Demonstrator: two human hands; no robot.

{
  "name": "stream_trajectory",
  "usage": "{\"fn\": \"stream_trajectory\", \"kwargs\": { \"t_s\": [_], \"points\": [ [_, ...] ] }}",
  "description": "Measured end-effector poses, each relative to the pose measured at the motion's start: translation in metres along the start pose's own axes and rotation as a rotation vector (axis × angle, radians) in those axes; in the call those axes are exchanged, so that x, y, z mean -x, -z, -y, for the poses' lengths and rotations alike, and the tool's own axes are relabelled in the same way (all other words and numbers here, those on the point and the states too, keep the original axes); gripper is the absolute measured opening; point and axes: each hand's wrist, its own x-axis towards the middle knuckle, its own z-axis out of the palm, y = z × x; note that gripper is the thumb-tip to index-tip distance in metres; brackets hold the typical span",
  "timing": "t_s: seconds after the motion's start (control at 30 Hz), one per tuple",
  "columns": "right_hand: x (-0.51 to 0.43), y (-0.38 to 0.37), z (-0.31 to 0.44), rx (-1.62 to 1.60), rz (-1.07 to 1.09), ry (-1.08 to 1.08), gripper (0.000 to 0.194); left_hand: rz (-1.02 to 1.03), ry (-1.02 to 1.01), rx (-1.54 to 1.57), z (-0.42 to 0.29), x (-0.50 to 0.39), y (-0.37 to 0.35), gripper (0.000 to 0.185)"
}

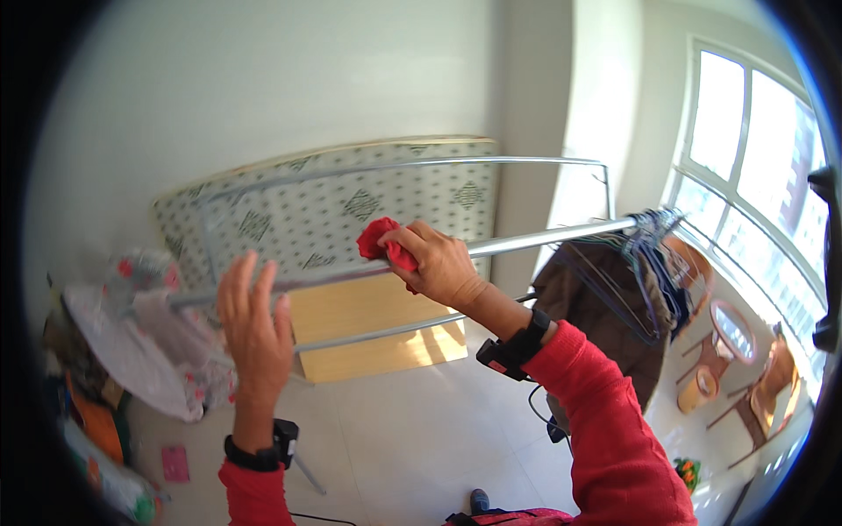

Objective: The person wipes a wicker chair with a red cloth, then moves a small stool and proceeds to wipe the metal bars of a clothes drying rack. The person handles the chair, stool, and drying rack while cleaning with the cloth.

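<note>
My right hand grips a red cloth wrapped about the near metal rail of a clothes rack. My left hand is raised with nothing in it, fingers apart, close to the blurred left stretch of that rail; whether it touches the metal I cannot tell. Towards the rail's right end hang many clothes hangers bunched together, with a dark brown garment below them. At the left end a pale cloth drapes over the rack.
A patterned mattress leans on the wall behind the rack, above a light wooden board. Rattan chairs and a round mirror stand by the window at right. A pink flat object lies on the tiled floor.
</note>
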Motion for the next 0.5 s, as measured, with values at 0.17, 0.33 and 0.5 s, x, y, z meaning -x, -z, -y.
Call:
{"fn": "stream_trajectory", "kwargs": {
  "t_s": [0.17,0.33,0.5],
  "points": [
    [0.079,0.105,-0.142,0.222,-0.221,-0.227,0.027,0.318,0.171,0.000,-0.003,-0.040,-0.074,0.032],
    [0.151,0.205,-0.273,0.506,-0.406,-0.380,0.020,0.137,0.135,-0.185,0.003,-0.027,-0.105,0.044],
    [0.175,0.234,-0.336,0.306,-0.381,-0.494,0.014,0.077,0.108,-0.224,0.007,-0.020,-0.104,0.037]
  ]
}}
